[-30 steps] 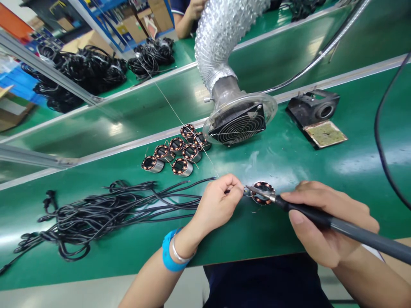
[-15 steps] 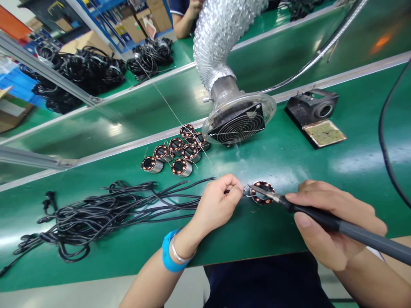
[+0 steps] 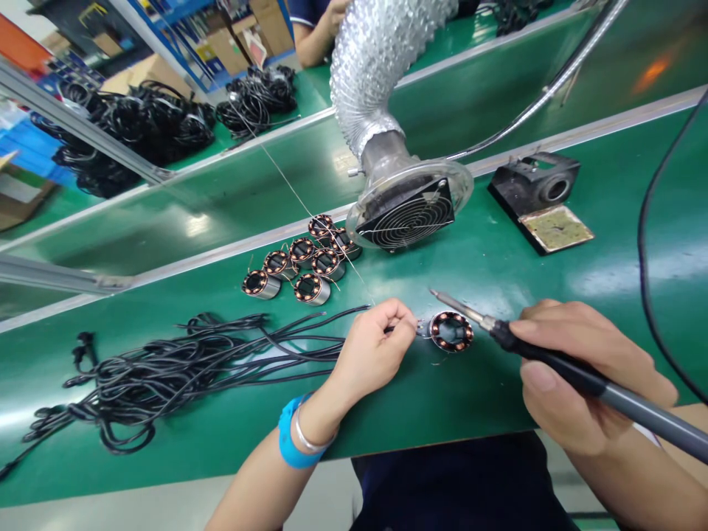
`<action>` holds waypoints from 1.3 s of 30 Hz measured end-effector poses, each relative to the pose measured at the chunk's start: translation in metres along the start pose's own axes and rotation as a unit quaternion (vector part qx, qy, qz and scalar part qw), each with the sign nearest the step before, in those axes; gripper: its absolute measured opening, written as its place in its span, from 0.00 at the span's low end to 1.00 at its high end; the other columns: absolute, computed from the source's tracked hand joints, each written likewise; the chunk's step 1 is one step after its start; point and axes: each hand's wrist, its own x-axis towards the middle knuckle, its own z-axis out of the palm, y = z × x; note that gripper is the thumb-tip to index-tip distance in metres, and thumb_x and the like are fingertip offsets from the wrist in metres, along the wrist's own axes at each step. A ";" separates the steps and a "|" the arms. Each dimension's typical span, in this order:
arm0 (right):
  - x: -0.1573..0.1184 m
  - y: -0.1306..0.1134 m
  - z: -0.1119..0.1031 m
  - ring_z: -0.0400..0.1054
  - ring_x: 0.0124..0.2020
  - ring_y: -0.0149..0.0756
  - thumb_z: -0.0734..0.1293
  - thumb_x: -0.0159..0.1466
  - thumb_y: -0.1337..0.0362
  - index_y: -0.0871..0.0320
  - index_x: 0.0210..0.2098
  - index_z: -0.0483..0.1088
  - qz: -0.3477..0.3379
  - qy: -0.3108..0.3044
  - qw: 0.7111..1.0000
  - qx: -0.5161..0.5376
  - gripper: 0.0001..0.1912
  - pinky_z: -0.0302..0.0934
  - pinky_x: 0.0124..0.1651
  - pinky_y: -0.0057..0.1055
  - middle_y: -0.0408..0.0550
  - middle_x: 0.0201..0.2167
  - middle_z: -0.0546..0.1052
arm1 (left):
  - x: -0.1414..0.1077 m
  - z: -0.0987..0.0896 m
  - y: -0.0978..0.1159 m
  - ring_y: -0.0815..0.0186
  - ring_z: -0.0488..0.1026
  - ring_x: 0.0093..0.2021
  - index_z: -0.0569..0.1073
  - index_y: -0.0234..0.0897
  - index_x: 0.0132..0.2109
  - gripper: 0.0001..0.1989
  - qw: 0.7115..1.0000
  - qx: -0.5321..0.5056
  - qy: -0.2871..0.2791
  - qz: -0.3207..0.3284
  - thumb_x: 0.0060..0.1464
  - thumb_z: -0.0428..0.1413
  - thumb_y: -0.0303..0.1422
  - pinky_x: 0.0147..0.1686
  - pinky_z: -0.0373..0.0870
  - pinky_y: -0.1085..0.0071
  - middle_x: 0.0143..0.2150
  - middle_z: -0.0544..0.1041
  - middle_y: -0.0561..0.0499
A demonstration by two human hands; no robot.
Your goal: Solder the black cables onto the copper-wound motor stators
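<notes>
My right hand point(image 3: 591, 376) is closed around a soldering iron point(image 3: 558, 361), whose tip hangs in the air just above and behind a motor stator point(image 3: 451, 332). This ring of copper windings rests on the green bench. At its left edge, my left hand point(image 3: 379, 343) pinches the end of a black cable, with thin wire ends showing between the fingers and the stator. Whether those ends are joined to the stator's leads I cannot tell. A thin strand of wire point(image 3: 287, 181), probably solder, slants down to my left hand from above.
Several stators point(image 3: 311, 288) stand behind my left hand. A tangle of black cables point(image 3: 160, 369) lies to the left. A fume extractor point(image 3: 412, 217) overhangs the bench. An iron stand with a sponge point(image 3: 556, 228) sits back right. Across the partition is a co-worker's arm point(image 3: 313, 44).
My right hand has drawn the soldering iron up and to the right, so its tip has left the wire joint beside the stator. My left hand has stayed in place.
</notes>
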 end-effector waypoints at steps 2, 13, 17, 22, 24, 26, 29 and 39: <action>0.004 0.004 0.002 0.71 0.27 0.35 0.67 0.60 0.75 0.56 0.57 0.71 -0.013 -0.038 0.999 -0.014 0.26 0.65 0.27 0.36 0.47 0.34 0.78 | 0.000 -0.002 -0.002 0.72 0.57 0.25 0.67 0.37 0.31 0.09 1.000 -0.006 -0.022 0.006 0.59 0.50 0.34 0.28 0.54 0.74 0.24 0.62 0.58; 0.010 0.022 0.026 0.68 0.28 0.28 0.63 0.64 0.76 0.54 0.53 0.69 -0.041 -0.273 0.958 -0.078 0.19 0.63 0.33 0.26 0.42 0.30 0.74 | -0.001 -0.015 -0.009 0.70 0.59 0.29 0.66 0.37 0.35 0.14 0.991 -0.003 -0.127 0.049 0.64 0.49 0.42 0.30 0.57 0.72 0.29 0.65 0.56; 0.008 0.022 0.024 0.68 0.30 0.29 0.62 0.64 0.75 0.54 0.52 0.67 -0.033 -0.277 0.956 -0.089 0.18 0.64 0.34 0.26 0.42 0.32 0.73 | -0.002 -0.018 -0.006 0.70 0.60 0.29 0.66 0.37 0.35 0.13 0.989 0.011 -0.135 0.052 0.64 0.49 0.40 0.30 0.57 0.72 0.29 0.66 0.56; 0.009 0.020 0.026 0.67 0.31 0.28 0.62 0.63 0.75 0.55 0.54 0.65 -0.021 -0.282 0.958 -0.052 0.20 0.65 0.36 0.25 0.43 0.34 0.73 | 0.003 -0.016 -0.009 0.72 0.55 0.26 0.65 0.36 0.35 0.16 0.984 -0.078 -0.161 0.019 0.62 0.51 0.45 0.27 0.53 0.73 0.26 0.61 0.57; 0.009 0.020 0.027 0.67 0.32 0.28 0.62 0.64 0.76 0.55 0.54 0.65 -0.020 -0.287 0.957 -0.042 0.20 0.64 0.36 0.24 0.43 0.34 0.73 | 0.005 -0.014 -0.011 0.73 0.53 0.24 0.64 0.36 0.33 0.19 0.976 -0.126 -0.180 -0.008 0.59 0.53 0.48 0.25 0.50 0.74 0.24 0.59 0.59; 0.009 0.021 0.027 0.67 0.31 0.28 0.61 0.64 0.75 0.54 0.53 0.65 -0.026 -0.287 0.957 -0.041 0.19 0.64 0.35 0.24 0.42 0.33 0.72 | 0.007 -0.013 -0.011 0.75 0.49 0.21 0.63 0.36 0.31 0.21 0.965 -0.170 -0.197 -0.044 0.56 0.55 0.50 0.22 0.46 0.74 0.21 0.57 0.60; 0.007 0.022 0.025 0.66 0.29 0.29 0.60 0.65 0.75 0.54 0.52 0.65 -0.033 -0.285 0.956 -0.058 0.18 0.63 0.33 0.25 0.42 0.31 0.72 | 0.008 -0.010 -0.011 0.76 0.46 0.19 0.64 0.36 0.30 0.20 0.954 -0.209 -0.195 -0.089 0.52 0.58 0.49 0.20 0.42 0.74 0.18 0.55 0.62; 0.006 0.021 0.025 0.72 0.29 0.26 0.64 0.63 0.75 0.56 0.50 0.65 -0.001 -0.234 0.970 -0.068 0.16 0.68 0.34 0.22 0.42 0.34 0.77 | 0.002 -0.003 -0.010 0.77 0.44 0.18 0.64 0.37 0.28 0.13 0.964 -0.220 -0.109 -0.097 0.50 0.57 0.40 0.20 0.41 0.75 0.17 0.52 0.63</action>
